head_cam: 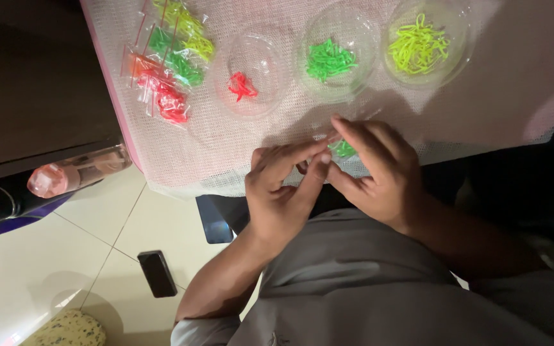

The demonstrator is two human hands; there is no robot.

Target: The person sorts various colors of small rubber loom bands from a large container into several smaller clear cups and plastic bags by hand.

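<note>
At the near edge of the white mesh cloth (482,83), a small clear bag of green bands (342,149) sits pinched between the two hands. The left hand (281,192) curls in from the left, its thumb and forefinger closed on the bag's near-left corner. The right hand (379,170) comes from the right, fingers bent over the bag's top and gripping it, so only a patch of green shows between the fingertips. Both hands touch each other around the bag.

Just beyond them, three clear bowls stand in a row on the cloth: a bowl with red bands (251,74) on the left, a bowl with green bands (338,54) in the middle, and a bowl with yellow bands (426,41) on the right. Further left lies a heap of small bags (168,64) holding yellow, green and red bands.

Down on the tiled floor (27,269), to the left, lies a dark phone (157,273), and a pink-capped bottle (75,173) rests by the cloth's edge.
</note>
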